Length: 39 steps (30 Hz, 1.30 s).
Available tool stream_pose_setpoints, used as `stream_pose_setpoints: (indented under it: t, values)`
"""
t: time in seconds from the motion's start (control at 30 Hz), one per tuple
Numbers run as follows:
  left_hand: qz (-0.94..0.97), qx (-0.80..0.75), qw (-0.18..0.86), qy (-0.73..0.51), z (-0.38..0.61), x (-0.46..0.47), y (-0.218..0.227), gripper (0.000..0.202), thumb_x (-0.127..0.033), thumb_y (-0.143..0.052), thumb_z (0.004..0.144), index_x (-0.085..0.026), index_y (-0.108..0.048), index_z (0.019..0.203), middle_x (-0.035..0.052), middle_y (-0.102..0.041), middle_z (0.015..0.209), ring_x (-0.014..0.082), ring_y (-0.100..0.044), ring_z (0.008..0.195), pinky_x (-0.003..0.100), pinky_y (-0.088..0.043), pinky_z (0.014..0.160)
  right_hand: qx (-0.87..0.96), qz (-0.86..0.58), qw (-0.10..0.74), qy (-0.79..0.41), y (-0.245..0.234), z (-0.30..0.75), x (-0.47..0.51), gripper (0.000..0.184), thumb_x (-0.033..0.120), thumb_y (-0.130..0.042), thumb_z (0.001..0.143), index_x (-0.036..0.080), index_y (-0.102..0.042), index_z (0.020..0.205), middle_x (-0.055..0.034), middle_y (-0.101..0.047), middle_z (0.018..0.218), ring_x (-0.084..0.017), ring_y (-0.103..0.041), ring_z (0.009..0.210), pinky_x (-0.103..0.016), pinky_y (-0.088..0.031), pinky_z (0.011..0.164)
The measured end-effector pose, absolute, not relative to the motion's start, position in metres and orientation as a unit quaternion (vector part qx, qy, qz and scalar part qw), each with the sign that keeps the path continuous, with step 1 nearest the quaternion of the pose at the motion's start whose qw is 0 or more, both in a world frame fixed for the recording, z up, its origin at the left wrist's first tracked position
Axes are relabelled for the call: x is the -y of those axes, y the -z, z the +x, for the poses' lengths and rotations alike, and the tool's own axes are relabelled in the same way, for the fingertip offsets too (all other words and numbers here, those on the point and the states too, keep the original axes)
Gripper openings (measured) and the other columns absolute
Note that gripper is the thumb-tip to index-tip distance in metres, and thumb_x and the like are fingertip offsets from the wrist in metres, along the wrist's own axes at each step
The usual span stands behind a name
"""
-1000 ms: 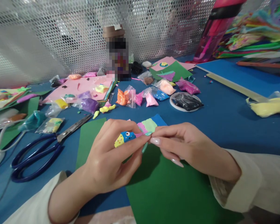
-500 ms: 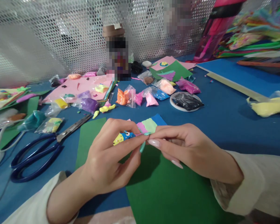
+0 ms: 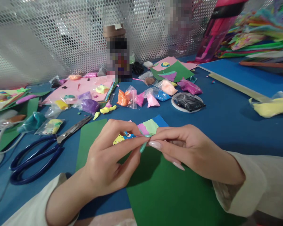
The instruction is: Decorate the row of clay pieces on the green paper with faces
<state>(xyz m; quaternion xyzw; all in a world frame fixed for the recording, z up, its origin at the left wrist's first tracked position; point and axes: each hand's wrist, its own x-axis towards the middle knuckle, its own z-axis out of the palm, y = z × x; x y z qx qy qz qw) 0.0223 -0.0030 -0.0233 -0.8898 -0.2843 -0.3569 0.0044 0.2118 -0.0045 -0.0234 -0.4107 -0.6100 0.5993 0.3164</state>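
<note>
Fingertips [image 3: 155,144]: closed in a pinch from both sides on a thin teal clay strip [image 3: 143,146], apparently to steady so soft a piece.
Left hand [image 3: 108,163]: thumb and forefinger clamped on the strip's upper end, other fingers curled underneath, clear of the work.
Right hand [image 3: 191,150]: meeting the left from 3 o'clock, thumb and forefinger nipping the same strip, remaining fingers tucked back.
Clay strip: slanting down out of the pinch, raised over the green paper [image 3: 169,188].
Clay figure [image 3: 151,126]: banded yellow, blue, pink and green, at 12 o'clock of the pinch, partly hidden behind the left fingers; contact with the strip impossible to tell.
Green paper: flat beneath both hands, seemingly as a work mat.
Scissors [image 3: 37,153]: at 9 o'clock of the left hand, on the blue table [image 3: 226,119], well apart.
Clay bags [image 3: 141,97]: scattered at 12 o'clock, probably kept near as colour stock.
</note>
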Motion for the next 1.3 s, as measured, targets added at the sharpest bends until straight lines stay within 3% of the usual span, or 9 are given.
stream_pose_setpoints:
  t: [0.27, 0.63, 0.87, 1.3]
  values:
    - [-0.896, 0.277, -0.020, 0.347, 0.0208, 0.0033, 0.0188, 0.034, -0.009, -0.046, 0.075, -0.023, -0.057, 0.104, 0.0079, -0.055, 0.093, 0.0188, -0.055, 0.078, 0.033, -0.048, 0.055, 0.596, -0.420, 0.313, -0.608, 0.0211, 0.2118, 0.0042, 0.016, 0.022, -0.052, 0.081, 0.014, -0.066, 0.078, 0.0066, -0.040, 0.044, -0.005, -0.035, 0.036, -0.019, -0.028, 0.035]
    - [-0.876, 0.315, -0.036, 0.362, 0.0190, 0.0051, 0.0198, 0.034, -0.009, -0.041, 0.078, -0.020, -0.056, 0.106, 0.0079, -0.049, 0.097, 0.0180, -0.051, 0.085, 0.034, -0.047, 0.069, 0.588, -0.431, 0.298, -0.616, 0.0211, 0.2116, 0.0039, 0.020, 0.026, -0.053, 0.080, 0.014, -0.068, 0.085, 0.0056, -0.038, 0.042, -0.007, -0.035, 0.037, -0.020, -0.027, 0.035]
    - [-0.860, 0.342, -0.071, 0.372, 0.0145, 0.0028, 0.0182, 0.020, -0.014, -0.038, 0.082, -0.021, -0.058, 0.084, 0.0063, -0.048, 0.098, 0.0185, -0.049, 0.091, 0.031, -0.047, 0.075, 0.572, -0.426, 0.265, -0.649, 0.0225, 0.2138, 0.0043, 0.019, 0.024, -0.050, 0.082, 0.013, -0.066, 0.083, 0.0061, -0.037, 0.039, -0.006, -0.035, 0.037, -0.020, -0.026, 0.038]
    - [-0.848, 0.348, -0.107, 0.386, 0.0177, 0.0005, 0.0215, 0.021, -0.012, -0.045, 0.083, -0.018, -0.057, 0.099, 0.0049, -0.049, 0.097, 0.0147, -0.049, 0.092, 0.028, -0.045, 0.082, 0.540, -0.407, 0.258, -0.690, 0.0254, 0.2146, 0.0014, 0.019, 0.020, -0.048, 0.083, 0.013, -0.066, 0.085, 0.0052, -0.039, 0.039, -0.006, -0.036, 0.037, -0.020, -0.027, 0.039]
